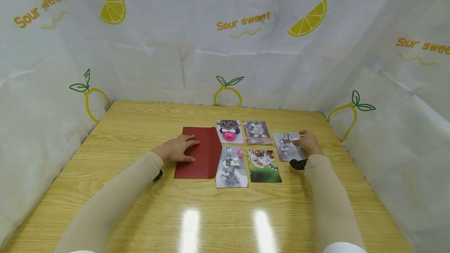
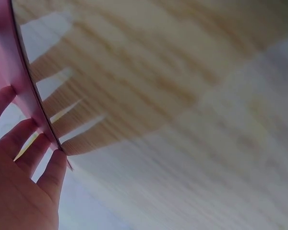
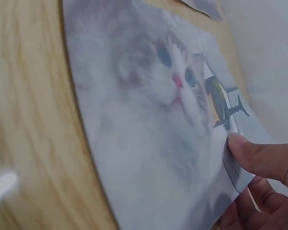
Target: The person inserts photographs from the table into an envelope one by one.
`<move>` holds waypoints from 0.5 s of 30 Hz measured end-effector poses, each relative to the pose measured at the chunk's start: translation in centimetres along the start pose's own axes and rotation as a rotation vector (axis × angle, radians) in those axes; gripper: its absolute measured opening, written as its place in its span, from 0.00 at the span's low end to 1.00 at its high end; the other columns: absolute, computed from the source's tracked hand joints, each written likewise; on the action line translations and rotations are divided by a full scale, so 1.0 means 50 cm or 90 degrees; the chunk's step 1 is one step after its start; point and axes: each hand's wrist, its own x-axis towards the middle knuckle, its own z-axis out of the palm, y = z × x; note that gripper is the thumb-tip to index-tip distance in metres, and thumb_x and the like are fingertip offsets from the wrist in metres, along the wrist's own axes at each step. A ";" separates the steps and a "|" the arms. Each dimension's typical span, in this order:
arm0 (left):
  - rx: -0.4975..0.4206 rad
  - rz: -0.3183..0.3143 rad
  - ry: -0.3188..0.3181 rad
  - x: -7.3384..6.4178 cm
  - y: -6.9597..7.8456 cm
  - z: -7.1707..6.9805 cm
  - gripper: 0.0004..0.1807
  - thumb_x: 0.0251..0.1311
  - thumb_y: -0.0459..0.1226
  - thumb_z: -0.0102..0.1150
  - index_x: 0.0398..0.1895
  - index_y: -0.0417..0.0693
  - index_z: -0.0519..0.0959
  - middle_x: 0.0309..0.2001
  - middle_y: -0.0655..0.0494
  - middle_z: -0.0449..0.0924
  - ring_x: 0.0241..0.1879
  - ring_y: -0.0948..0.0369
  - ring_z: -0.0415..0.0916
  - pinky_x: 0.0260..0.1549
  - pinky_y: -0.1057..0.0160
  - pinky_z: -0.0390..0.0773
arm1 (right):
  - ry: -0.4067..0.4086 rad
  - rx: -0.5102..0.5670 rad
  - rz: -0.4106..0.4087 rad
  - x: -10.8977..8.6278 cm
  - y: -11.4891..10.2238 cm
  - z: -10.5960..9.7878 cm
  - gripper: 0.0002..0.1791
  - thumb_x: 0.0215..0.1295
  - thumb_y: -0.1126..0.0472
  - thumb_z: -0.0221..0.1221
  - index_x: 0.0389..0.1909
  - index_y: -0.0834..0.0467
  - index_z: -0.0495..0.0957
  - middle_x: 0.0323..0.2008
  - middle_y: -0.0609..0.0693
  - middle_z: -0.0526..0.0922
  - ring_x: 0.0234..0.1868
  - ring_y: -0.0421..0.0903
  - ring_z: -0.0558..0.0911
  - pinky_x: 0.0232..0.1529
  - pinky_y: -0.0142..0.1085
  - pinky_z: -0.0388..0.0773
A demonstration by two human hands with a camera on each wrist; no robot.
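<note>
My left hand (image 1: 175, 148) rests with spread fingers on a flat red envelope (image 1: 204, 165) lying on the table. In the left wrist view, its fingertips lie along the edge of the red envelope (image 2: 26, 91). On the right, my right hand (image 1: 309, 143) pinches the edge of a kitten photo card (image 1: 285, 152) between thumb and fingers. Close up in the right wrist view, the kitten photo card (image 3: 134, 115) shows a grey and white kitten and is held tilted, its right edge under the thumb.
Between the hands lie a tabby cat card (image 1: 229, 134), a grey kitten card (image 1: 256, 132), a second pale kitten card (image 1: 232, 173) and a tiger cub card (image 1: 264, 171). A white lemon-print cloth (image 1: 183, 61) hangs behind and beside the wooden table (image 1: 225, 214).
</note>
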 end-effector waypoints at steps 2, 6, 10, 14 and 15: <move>-0.001 -0.003 -0.002 0.001 0.001 -0.002 0.40 0.61 0.56 0.59 0.74 0.53 0.61 0.76 0.45 0.50 0.74 0.45 0.48 0.68 0.44 0.59 | 0.010 0.005 -0.018 -0.004 -0.001 -0.006 0.35 0.67 0.70 0.56 0.70 0.72 0.52 0.63 0.73 0.63 0.58 0.62 0.69 0.56 0.49 0.71; 0.003 -0.007 -0.006 0.000 0.004 -0.005 0.40 0.61 0.56 0.59 0.74 0.53 0.61 0.76 0.45 0.50 0.74 0.45 0.48 0.68 0.44 0.60 | 0.018 0.000 -0.073 -0.014 -0.009 -0.025 0.34 0.68 0.68 0.56 0.70 0.73 0.53 0.59 0.73 0.66 0.47 0.53 0.74 0.41 0.37 0.74; 0.003 -0.005 -0.006 -0.003 0.006 -0.006 0.40 0.61 0.56 0.59 0.73 0.53 0.61 0.76 0.44 0.50 0.74 0.45 0.48 0.67 0.44 0.60 | 0.015 0.012 -0.127 -0.031 -0.030 -0.050 0.34 0.69 0.65 0.56 0.71 0.69 0.53 0.49 0.65 0.70 0.34 0.40 0.73 0.30 0.31 0.71; 0.002 0.000 -0.003 -0.003 0.005 -0.006 0.40 0.61 0.56 0.59 0.73 0.52 0.62 0.75 0.44 0.51 0.74 0.44 0.48 0.67 0.43 0.60 | 0.030 0.068 -0.178 -0.057 -0.065 -0.070 0.36 0.68 0.67 0.57 0.73 0.61 0.52 0.46 0.60 0.70 0.31 0.34 0.75 0.30 0.30 0.75; 0.004 0.000 -0.004 -0.003 0.005 -0.006 0.40 0.61 0.56 0.59 0.73 0.53 0.61 0.75 0.44 0.51 0.74 0.44 0.48 0.67 0.43 0.60 | 0.037 0.080 -0.189 -0.065 -0.075 -0.073 0.37 0.68 0.67 0.57 0.74 0.59 0.52 0.47 0.60 0.70 0.32 0.34 0.76 0.31 0.30 0.76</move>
